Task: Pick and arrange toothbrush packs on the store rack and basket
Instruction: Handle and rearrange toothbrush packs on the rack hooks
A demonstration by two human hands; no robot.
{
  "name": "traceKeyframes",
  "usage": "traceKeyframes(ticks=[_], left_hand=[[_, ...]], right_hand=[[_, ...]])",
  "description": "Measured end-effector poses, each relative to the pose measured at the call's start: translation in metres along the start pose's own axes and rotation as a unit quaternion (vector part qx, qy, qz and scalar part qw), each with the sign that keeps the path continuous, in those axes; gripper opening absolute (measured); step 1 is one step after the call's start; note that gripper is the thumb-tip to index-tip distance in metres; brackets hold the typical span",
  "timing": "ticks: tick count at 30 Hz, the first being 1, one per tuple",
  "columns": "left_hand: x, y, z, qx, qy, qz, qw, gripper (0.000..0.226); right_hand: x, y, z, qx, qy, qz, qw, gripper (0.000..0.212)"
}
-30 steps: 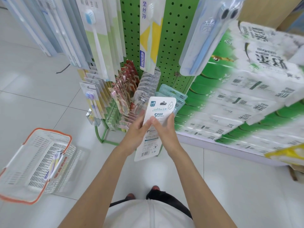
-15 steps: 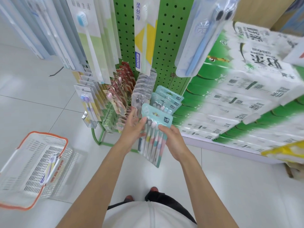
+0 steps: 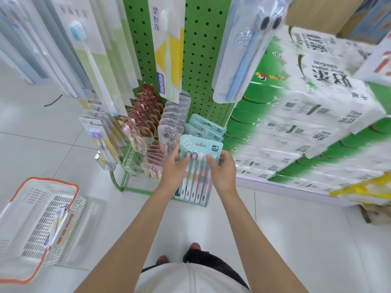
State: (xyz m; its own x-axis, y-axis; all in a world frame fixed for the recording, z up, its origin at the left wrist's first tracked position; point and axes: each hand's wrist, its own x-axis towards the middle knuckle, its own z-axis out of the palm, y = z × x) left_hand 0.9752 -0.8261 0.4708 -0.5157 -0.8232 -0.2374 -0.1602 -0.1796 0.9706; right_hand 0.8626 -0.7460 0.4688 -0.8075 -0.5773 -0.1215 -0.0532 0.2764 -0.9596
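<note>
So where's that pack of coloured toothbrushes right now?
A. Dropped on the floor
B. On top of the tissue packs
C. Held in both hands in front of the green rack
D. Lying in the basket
C: the left hand and right hand pinch the toothbrush pack by its sides, just in front of the green rack, while the basket sits apart on the floor to the left.

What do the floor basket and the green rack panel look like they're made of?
Basket: likely moulded plastic, translucent white with orange rim, judging by its slotted walls. Rack panel: probably painted metal, glossy green, punched with even rows of holes.
</note>
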Motion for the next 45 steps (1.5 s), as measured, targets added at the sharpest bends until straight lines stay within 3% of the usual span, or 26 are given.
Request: traceKeyframes(ticks=[7, 20, 22, 26, 29, 36, 45], left_hand=[[0.014, -0.010, -0.003, 0.011, -0.030, -0.031, 0.999, 0.080], [0.040, -0.013, 0.013, 0.034, -0.028, -0.060, 0.997, 0.078], [0.044, -0.017, 0.013, 0.033, -0.033, -0.064, 0.997, 0.078], [0.045, -0.021, 0.013, 0.031, -0.046, -0.057, 0.997, 0.077], [0.042, -0.018, 0.014, 0.025, -0.056, -0.042, 0.997, 0.078], [0.044, -0.018, 0.013, 0.014, -0.044, -0.048, 0.998, 0.077], [0.040, -0.021, 0.005, 0.020, -0.068, -0.047, 0.996, 0.080]], right_hand=[[0.016, 0.013, 0.012, -0.019, -0.005, 0.026, 0.999, 0.010], [0.042, 0.017, 0.019, -0.035, 0.012, 0.014, 0.999, 0.008], [0.046, 0.020, 0.021, -0.055, 0.015, 0.023, 0.998, 0.022], [0.051, 0.022, 0.023, -0.076, 0.024, 0.015, 0.997, 0.017], [0.054, 0.024, 0.023, -0.106, 0.020, 0.018, 0.994, 0.030], [0.058, 0.021, 0.016, -0.129, 0.034, 0.015, 0.991, 0.015], [0.050, 0.018, 0.013, -0.094, 0.016, 0.043, 0.994, 0.026]])
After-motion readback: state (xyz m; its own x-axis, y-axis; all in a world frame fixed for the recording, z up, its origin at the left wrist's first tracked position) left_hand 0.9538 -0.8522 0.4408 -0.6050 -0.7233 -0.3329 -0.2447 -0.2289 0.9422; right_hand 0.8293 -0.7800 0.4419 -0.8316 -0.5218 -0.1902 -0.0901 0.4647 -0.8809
